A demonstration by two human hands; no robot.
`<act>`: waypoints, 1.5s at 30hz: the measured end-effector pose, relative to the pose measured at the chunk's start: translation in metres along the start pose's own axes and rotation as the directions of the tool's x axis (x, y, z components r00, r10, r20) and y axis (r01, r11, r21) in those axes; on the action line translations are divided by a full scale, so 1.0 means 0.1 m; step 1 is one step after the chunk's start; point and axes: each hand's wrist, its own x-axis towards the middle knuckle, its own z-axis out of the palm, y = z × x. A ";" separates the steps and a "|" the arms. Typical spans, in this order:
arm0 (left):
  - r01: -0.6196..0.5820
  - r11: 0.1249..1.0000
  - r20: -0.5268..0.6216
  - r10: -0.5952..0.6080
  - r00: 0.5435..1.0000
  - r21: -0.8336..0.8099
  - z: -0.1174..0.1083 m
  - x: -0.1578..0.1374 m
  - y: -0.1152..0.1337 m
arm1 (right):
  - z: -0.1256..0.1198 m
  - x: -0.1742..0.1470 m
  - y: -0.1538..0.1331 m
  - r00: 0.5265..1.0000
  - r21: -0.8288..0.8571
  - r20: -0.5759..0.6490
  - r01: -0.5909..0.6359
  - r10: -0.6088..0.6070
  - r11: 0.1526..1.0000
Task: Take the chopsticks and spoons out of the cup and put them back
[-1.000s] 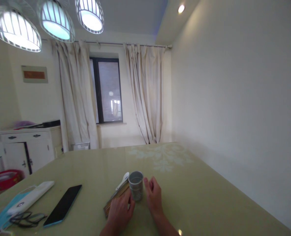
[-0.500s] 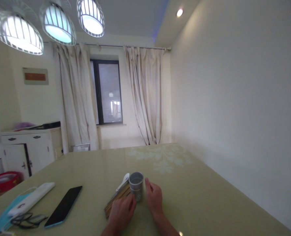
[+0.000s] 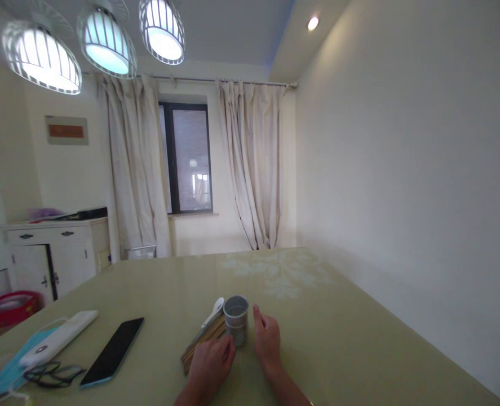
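A grey cup point(image 3: 236, 320) with small holes low in its side stands upright on the table between my hands, its mouth facing up. Left of it lies a bundle of chopsticks point(image 3: 203, 341), and a white spoon point(image 3: 213, 313) rests along the bundle's far side. My left hand point(image 3: 212, 361) is closed in a loose fist over the near end of the chopsticks, its knuckles close to the cup's base. Beside the cup on the right is my right hand point(image 3: 267, 339), fingers curled in and thumb pointing up, a small gap from the cup. Nothing shows in either hand.
On the table's left lie a black phone point(image 3: 113, 352), folded glasses point(image 3: 53, 374), a long white device point(image 3: 59, 338) and a blue face mask point(image 3: 10, 369). A wall point(image 3: 402, 169) borders the table's right side. Beyond stand a white cabinet point(image 3: 70, 256) and a red basket point(image 3: 10, 310).
The view has shifted slightly, so everything appears a little further right. Both hands, the cup, the chopsticks and the spoon keep nearly the same places relative to one another.
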 end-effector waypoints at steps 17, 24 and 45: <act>0.419 0.907 0.123 -0.413 0.902 -0.027 -0.29 0.10 0.14 | 0.06 -0.04 0.10 0.991 0.204 0.137 -0.028 0.000 0.979; 0.337 0.940 0.110 -0.330 0.938 -0.055 -0.21 0.08 0.08 | 0.11 -0.08 0.09 0.949 0.209 0.299 0.041 -0.104 0.977; 0.370 0.916 0.082 -0.385 0.919 0.152 -0.29 0.08 0.05 | -0.40 0.10 -0.13 0.923 0.108 0.375 0.047 -0.085 0.993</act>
